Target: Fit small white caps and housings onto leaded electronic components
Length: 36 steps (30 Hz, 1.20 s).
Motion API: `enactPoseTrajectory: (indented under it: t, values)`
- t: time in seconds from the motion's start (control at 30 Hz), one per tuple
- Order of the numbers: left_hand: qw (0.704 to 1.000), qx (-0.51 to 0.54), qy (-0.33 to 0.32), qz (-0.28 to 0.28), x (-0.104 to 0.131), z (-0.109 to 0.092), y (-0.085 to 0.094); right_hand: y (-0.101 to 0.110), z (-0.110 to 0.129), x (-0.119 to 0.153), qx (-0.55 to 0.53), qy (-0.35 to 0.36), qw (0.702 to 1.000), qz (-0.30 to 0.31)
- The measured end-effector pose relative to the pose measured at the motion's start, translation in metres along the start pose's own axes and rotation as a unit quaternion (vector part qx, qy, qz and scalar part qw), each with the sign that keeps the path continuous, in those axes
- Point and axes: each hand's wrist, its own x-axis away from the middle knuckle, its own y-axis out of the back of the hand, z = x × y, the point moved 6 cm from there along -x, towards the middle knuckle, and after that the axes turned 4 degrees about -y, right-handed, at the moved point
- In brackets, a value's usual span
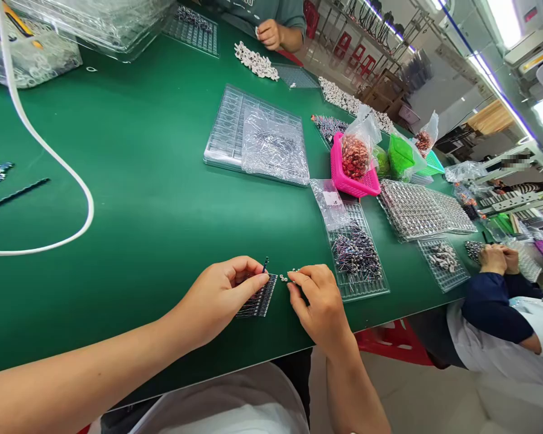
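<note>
My left hand (228,292) pinches a small dark stick-like part (265,264) between thumb and forefinger, its tip pointing up. Beneath those fingers lies a strip of dark parts with thin wires (265,298), partly covered by the hand. Just right of the strip, a few tiny white pieces (283,278) rest on the green table (154,211). My right hand (317,301) is beside them, its fingertips bent down close to the white pieces; whether something is between its thumb and forefinger is too small to tell.
A clear tray of dark wired parts (357,256) stands right of my right hand. Behind are stacked clear trays (257,135), a pink basket (350,181) and a white cable (72,175) at left. Other people's hands (271,35) work at the far side and right.
</note>
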Motion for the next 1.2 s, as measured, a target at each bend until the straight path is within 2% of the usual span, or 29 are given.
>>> enactPoseTrajectory:
  t: [0.67,1.0,1.1,1.2]
  values:
    - [1.000,0.027,-0.013,0.003,-0.001,0.001,0.000,-0.009,0.016,-0.013,0.070,0.018,0.996,0.052]
    - [1.000,0.010,-0.014,0.003,-0.002,0.000,-0.001,-0.018,0.026,-0.025,0.160,0.069,0.983,0.051]
    - [1.000,0.005,-0.017,0.007,-0.001,0.002,-0.001,-0.016,0.022,-0.026,0.133,0.052,0.989,0.027]
    - [1.000,0.014,-0.014,0.015,0.001,0.002,-0.002,-0.005,0.018,-0.022,0.029,0.001,0.999,-0.019]
